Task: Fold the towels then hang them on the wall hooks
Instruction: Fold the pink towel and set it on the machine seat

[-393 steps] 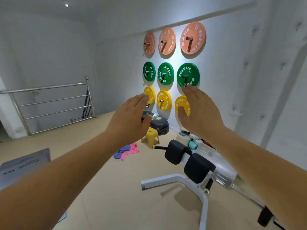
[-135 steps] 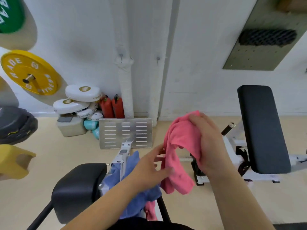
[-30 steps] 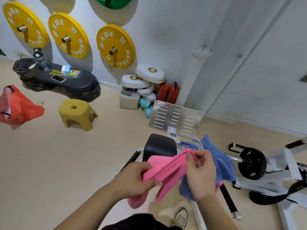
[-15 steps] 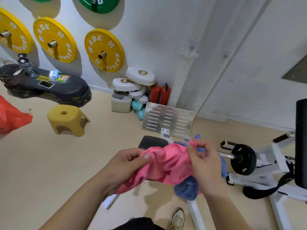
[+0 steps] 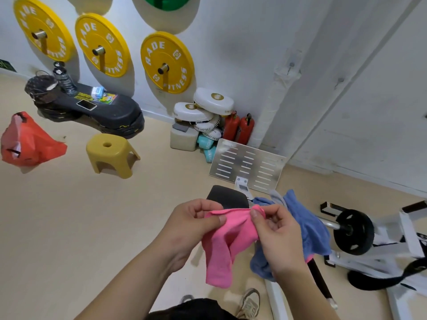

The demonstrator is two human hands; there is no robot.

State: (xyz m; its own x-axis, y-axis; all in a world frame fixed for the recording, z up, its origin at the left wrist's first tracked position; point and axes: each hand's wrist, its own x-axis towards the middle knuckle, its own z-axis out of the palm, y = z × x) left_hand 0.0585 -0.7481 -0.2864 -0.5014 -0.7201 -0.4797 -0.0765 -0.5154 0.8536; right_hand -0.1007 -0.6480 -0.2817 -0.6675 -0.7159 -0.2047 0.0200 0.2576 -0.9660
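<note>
A pink towel [image 5: 227, 245] hangs in front of me, bunched along its top edge. My left hand [image 5: 191, 225] pinches that edge at the left between thumb and fingers. My right hand [image 5: 275, 234] pinches it at the right, close to the left hand. A blue towel [image 5: 309, 229] lies draped over the gym machine behind my right hand, with a bit of another pink cloth [image 5: 309, 258] under it. Two small hooks [image 5: 291, 64] [image 5: 340, 80] stick out of the white wall above.
A black pad [image 5: 227, 196] and a metal footplate [image 5: 247, 166] of the machine stand just beyond the towel. A weight plate on a bar [image 5: 353, 232] is at the right. A yellow stool [image 5: 111, 154], a red bag [image 5: 27, 142] and yellow plates [image 5: 167, 62] on the wall are at the left.
My hands have drawn closer together along the pink towel's top edge, and the towel now hangs lower in a narrower bunch. The view has shifted slightly right and down.
</note>
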